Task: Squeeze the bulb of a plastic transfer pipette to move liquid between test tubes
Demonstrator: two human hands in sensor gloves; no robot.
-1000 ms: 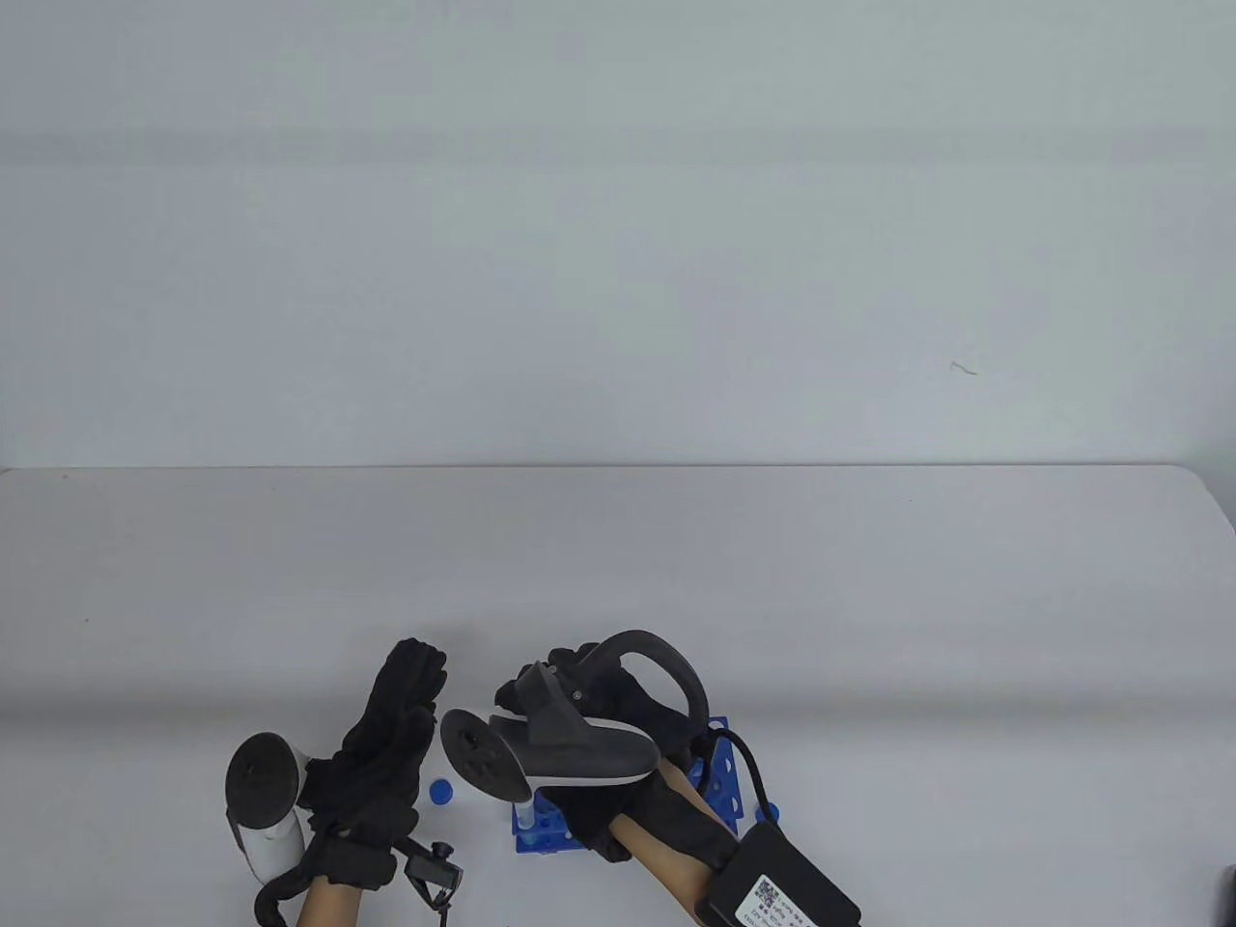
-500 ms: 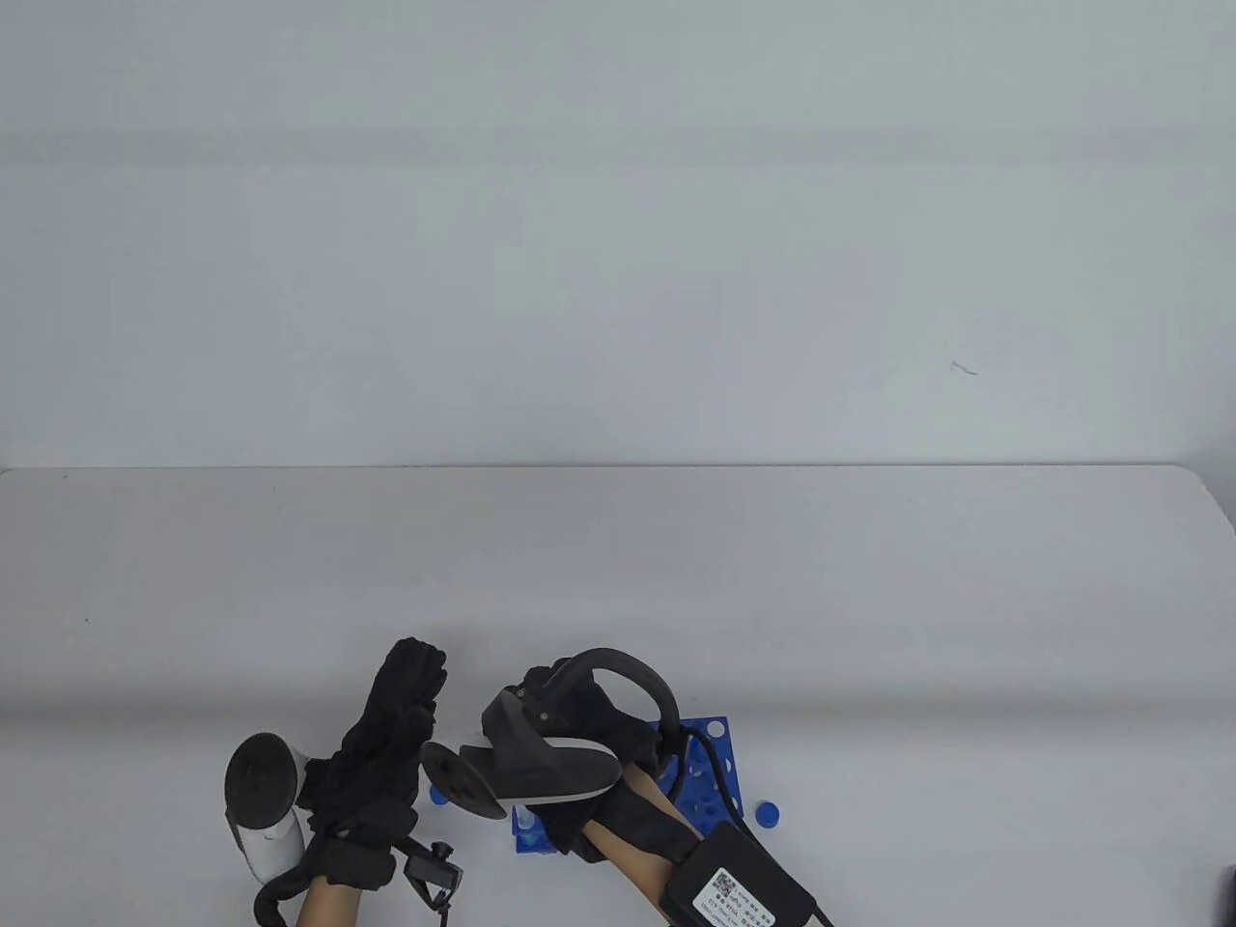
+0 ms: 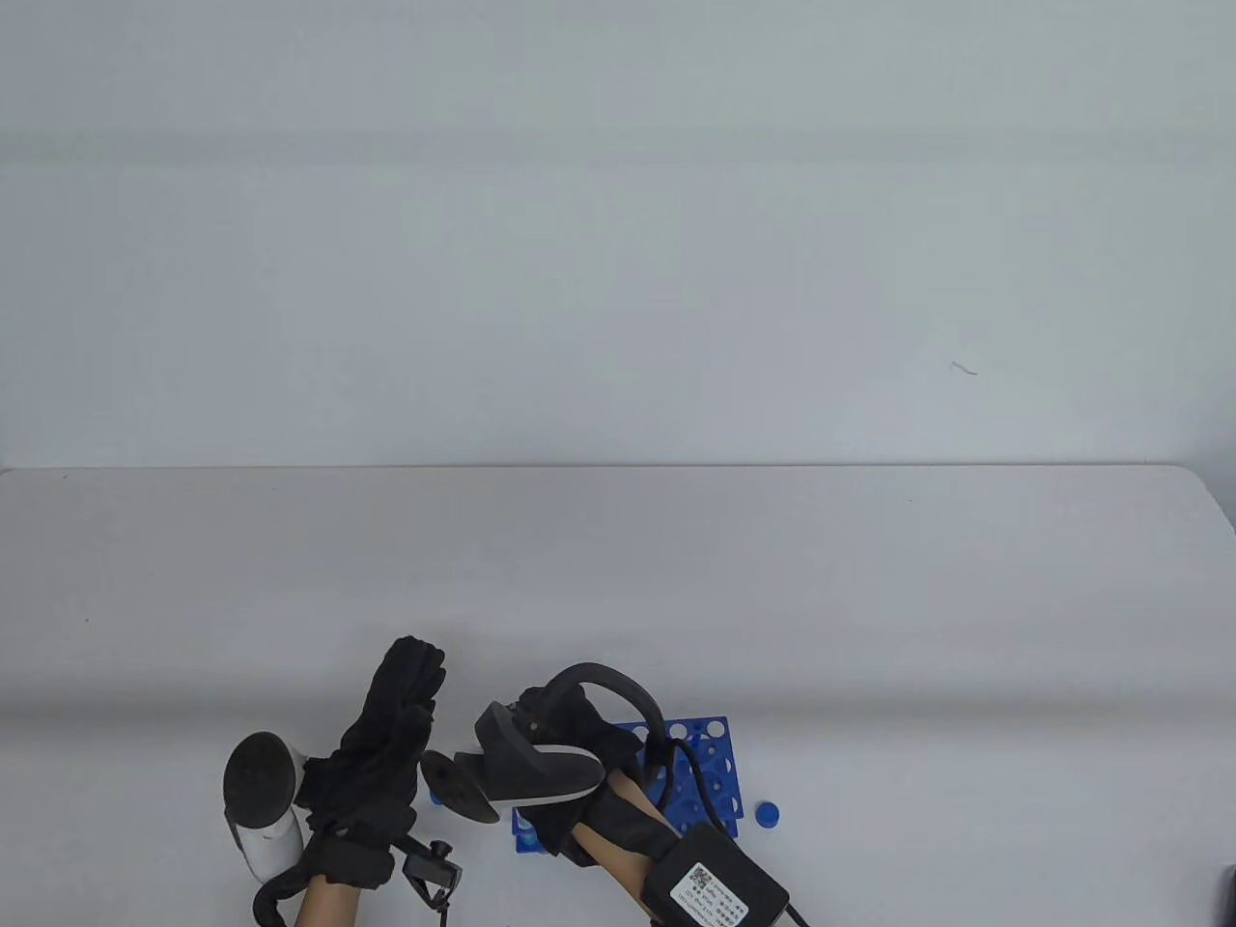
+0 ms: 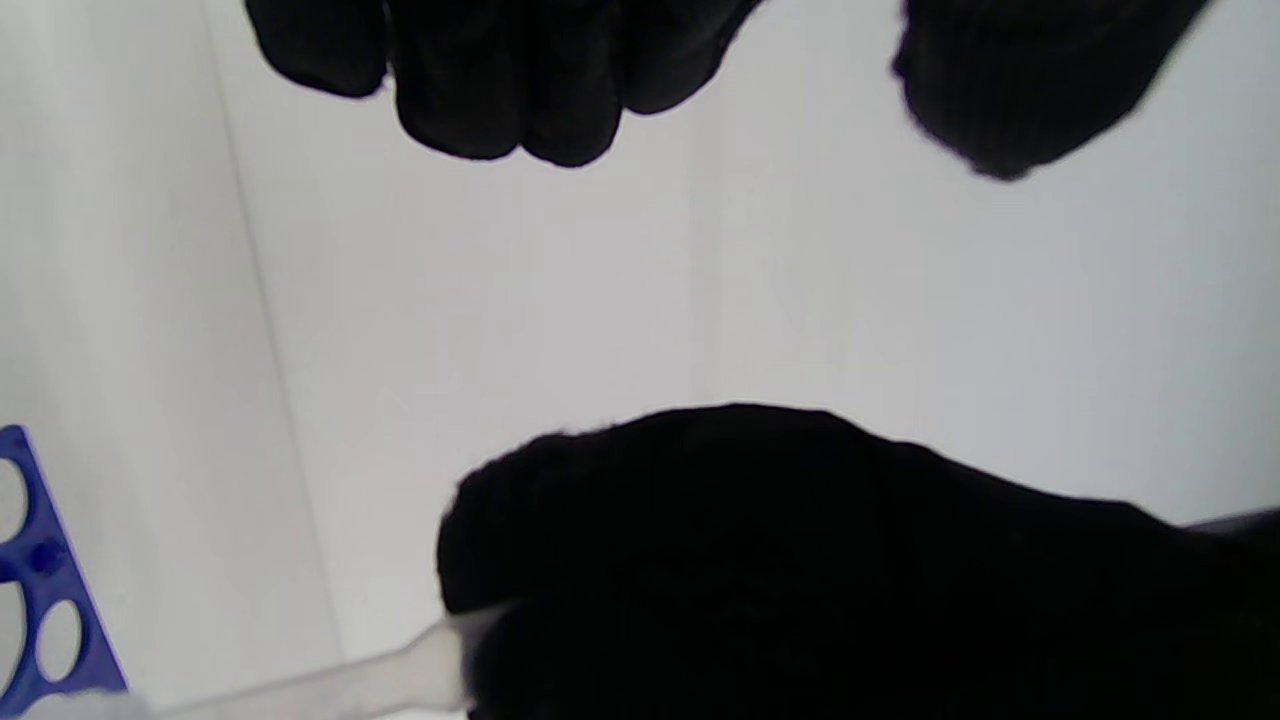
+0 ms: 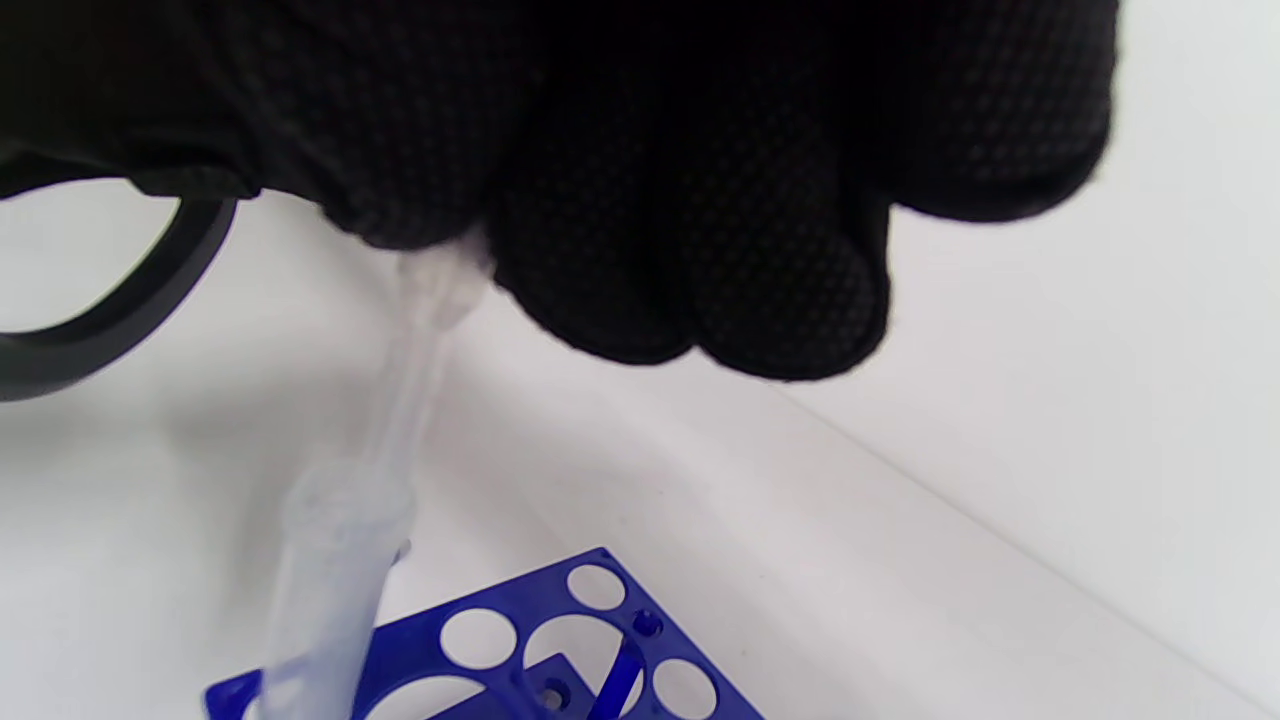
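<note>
A plain pale wall (image 3: 618, 232) fills the upper half of the table view, with one small dark mark on it at the right. Below it a white table (image 3: 869, 618) runs from edge to edge, its far right corner rounded.

Both hands sit at the bottom edge and much is hidden there. The right hand (image 3: 589, 763), in a black glove, lies over the left part of a blue rack (image 3: 710, 772) with round holes; the tracker (image 3: 526, 768) on its back covers the fingers from above, and a black box (image 3: 710, 884) with a white label on the wrist is cut off by the frame. In the right wrist view the fingers (image 5: 700, 270) are curled tightly together around the top of a clear pipette (image 5: 415, 340), so its bulb is out of sight; the stem runs down into the mouth of a clear tube (image 5: 330, 580) standing at the rack's corner. Whether liquid is inside is hard to make out.

The left hand (image 3: 381, 748) rests just left of the rack, fingers straight and pressed together, thumb apart, holding nothing.

A small blue cap (image 3: 769, 814) lies on the table just right of the rack; another (image 3: 439, 798) peeks out between the hands
</note>
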